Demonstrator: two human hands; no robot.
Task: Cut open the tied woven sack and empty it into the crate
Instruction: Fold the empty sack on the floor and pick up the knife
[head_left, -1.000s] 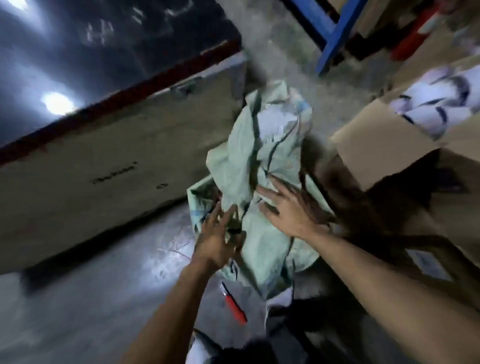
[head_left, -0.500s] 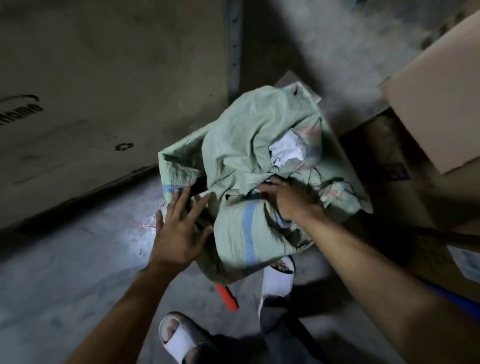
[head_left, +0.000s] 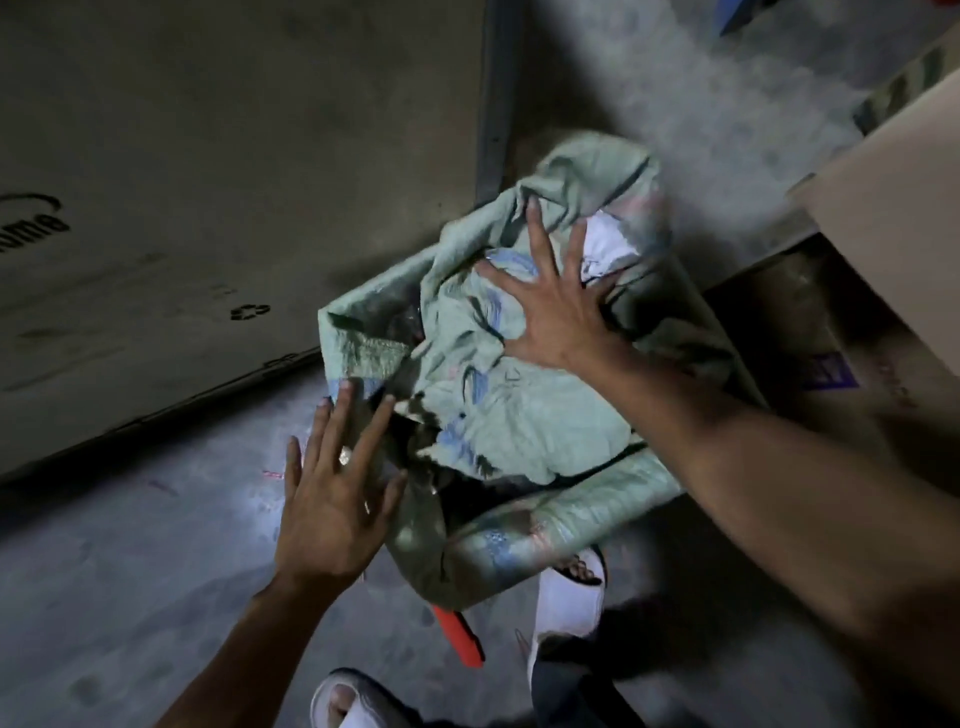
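While the sack (head_left: 519, 405) lies crumpled on the floor (head_left: 130, 571) at the middle of the view, both hands are spread wide, gripping nothing. The right hand (head_left: 553, 306) presses flat on the sack's upper folds toward 1 o'clock, fingers fanned. The left hand (head_left: 332, 499) sits at 8 o'clock of the sack, fingertips at its near-left edge; whether they touch the weave is hard to tell through the blur.

The sack is pale green woven plastic with faint blue and pink stripes, creased into soft, slack folds. It looks limp and light, probably little left inside, though its contents are hidden. The weave likely slides under a flat palm, so bunching a fistful of cloth at a corner or along the hemmed edge should hold better than pressing. A white patch shows at 1 o'clock under the right fingers, perhaps a label.

A red-handled cutter (head_left: 460, 636) lies on the floor at 6 o'clock, partly beneath the sack, beside a white sandal (head_left: 569, 597). A large dull panel (head_left: 208, 182), possibly the crate's wall, fills 10 o'clock. Cardboard (head_left: 893, 218) stands at 2 o'clock.
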